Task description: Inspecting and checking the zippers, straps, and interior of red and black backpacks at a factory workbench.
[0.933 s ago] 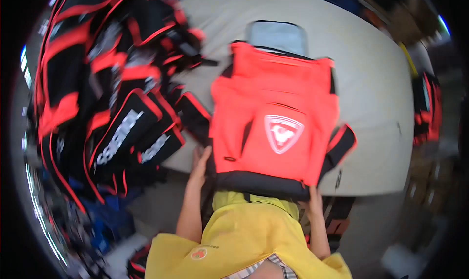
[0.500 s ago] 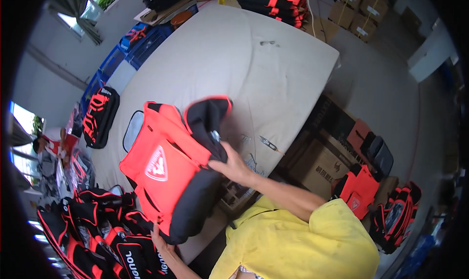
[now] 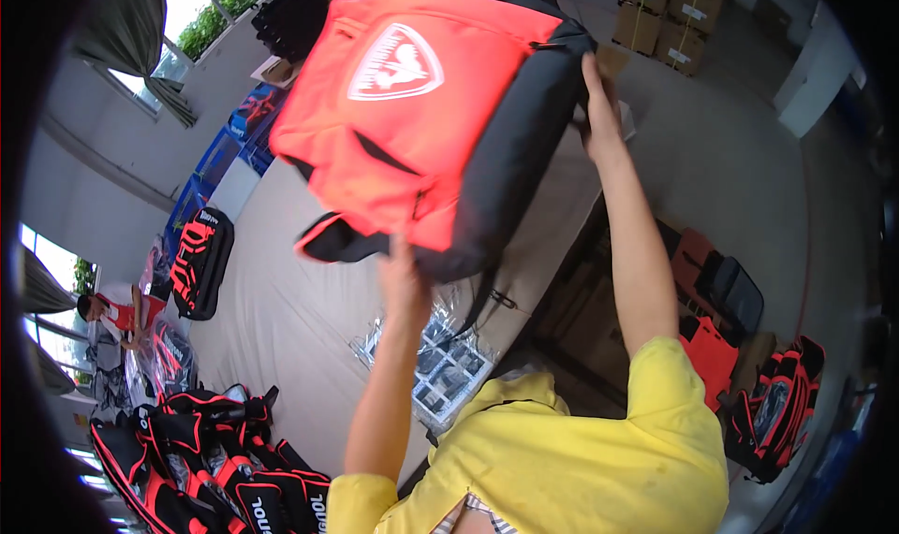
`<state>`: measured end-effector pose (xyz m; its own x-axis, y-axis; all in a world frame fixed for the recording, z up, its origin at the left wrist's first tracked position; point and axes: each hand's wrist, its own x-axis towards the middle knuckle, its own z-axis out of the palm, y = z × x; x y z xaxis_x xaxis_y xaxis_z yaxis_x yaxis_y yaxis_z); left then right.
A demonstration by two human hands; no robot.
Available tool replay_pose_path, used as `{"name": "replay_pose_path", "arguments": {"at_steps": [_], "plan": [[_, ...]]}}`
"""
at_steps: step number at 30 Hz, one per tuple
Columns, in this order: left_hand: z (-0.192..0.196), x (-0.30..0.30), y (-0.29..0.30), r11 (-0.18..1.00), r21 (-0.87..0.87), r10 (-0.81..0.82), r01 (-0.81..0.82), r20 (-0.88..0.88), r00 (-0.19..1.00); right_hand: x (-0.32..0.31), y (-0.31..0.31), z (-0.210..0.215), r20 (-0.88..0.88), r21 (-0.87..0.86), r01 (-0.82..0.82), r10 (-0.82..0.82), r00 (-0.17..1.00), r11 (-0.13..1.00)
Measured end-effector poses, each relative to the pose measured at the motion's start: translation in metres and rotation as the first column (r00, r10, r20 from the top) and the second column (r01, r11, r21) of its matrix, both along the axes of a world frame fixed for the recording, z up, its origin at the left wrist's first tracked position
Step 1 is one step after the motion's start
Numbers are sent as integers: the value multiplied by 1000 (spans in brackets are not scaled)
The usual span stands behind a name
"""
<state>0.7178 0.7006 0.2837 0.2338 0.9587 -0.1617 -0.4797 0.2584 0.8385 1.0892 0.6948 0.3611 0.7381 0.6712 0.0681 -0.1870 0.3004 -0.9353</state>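
Observation:
A bright orange-red and black backpack (image 3: 375, 150) with a white shield emblem is held up above the far part of the table, filling the upper middle of the view. My left hand (image 3: 405, 281) is closed on its lower edge, beside a hanging flap. At the upper right, my right hand (image 3: 602, 113) grips the black side, its fingers partly hidden by the fabric. A black strap (image 3: 484, 300) dangles below the bag. Near my body, a plastic-wrapped pack of small dark pieces (image 3: 449, 370) lies on the table's near edge.
The cloth-covered table (image 3: 272, 300) spreads beneath. A black and red bag (image 3: 201, 264) lies at its left edge; piled bags (image 3: 206, 459) stand at lower left. More bags (image 3: 777, 408) are at right, cartons (image 3: 670, 19) at the back. Another person (image 3: 122, 311) sits far left.
The backpack has gone up and away from me, and has turned. My left hand moved from its lower left corner to the near edge; my right hand moved far and right with it.

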Motion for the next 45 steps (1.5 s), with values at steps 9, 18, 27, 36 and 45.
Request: {"name": "replay_pose_path", "arguments": {"at_steps": [9, 18, 27, 36, 45], "plan": [[-147, 8, -90, 762, -484, -636, 430, -437, 636, -42, -64, -249, -244, -675, -76, -125, 962, 734], [-172, -188, -160, 749, -629, -163, -205, -475, 865, -36, -4, -260, -486, -608, -343, 6, 874, 716], [-132, -330, -260, 500, -415, 446, -760, -629, 637, 20, 82, -308, -262, -449, -292, 188, 947, 844], [68, -520, -317, 58, 309, 919, -949, -387, -70, -79, 31, -287, 407, -451, 145, 58, 912, 881], [177, -655, -256, -119, 181, 888, -976, -421, -186, -198, -19, -333, 677, -189, 228, -41, 735, 955]]}}
